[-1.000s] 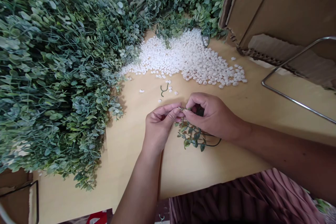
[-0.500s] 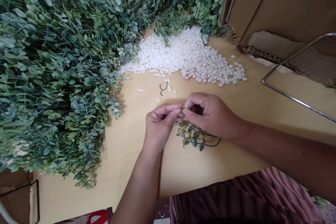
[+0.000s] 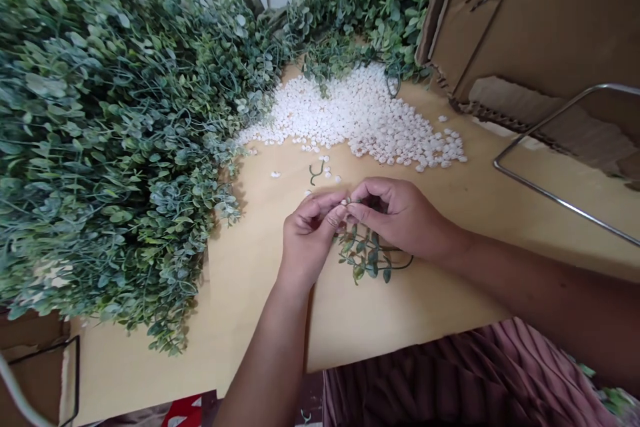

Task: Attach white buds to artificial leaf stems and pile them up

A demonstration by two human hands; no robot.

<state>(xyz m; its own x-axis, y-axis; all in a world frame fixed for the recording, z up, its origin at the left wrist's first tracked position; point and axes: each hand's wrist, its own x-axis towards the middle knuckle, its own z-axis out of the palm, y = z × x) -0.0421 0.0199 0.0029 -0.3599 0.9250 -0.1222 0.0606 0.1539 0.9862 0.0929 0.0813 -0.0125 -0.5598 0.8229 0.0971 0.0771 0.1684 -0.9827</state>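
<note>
In the head view, my left hand [image 3: 310, 230] is closed in a pinch, thumb against fingers. A small white bead [image 3: 345, 202] shows at its fingertips, partly covered. My right hand [image 3: 405, 217] meets it there, its thumb and forefinger pinched on a thin green stem tip of an artificial leaf sprig [image 3: 373, 257]. The sprig's small green leaves and a looping stem hang below both hands, just over the table. Part of the stem is hidden behind my right hand. The fingertips of the two hands nearly touch.
A wide heap of white beads [image 3: 345, 113] lies beyond my hands, with a loose green stem piece [image 3: 316, 173] nearer. Artificial foliage [image 3: 125, 147] is piled along the left and back of the table [image 3: 400, 320]. A cardboard box [image 3: 550, 20] and bent metal rod [image 3: 565, 195] stand right.
The view has shifted slightly. Both hands stay together at the fingertips, and a white bead now shows between them. The hanging sprig has swung a little.
</note>
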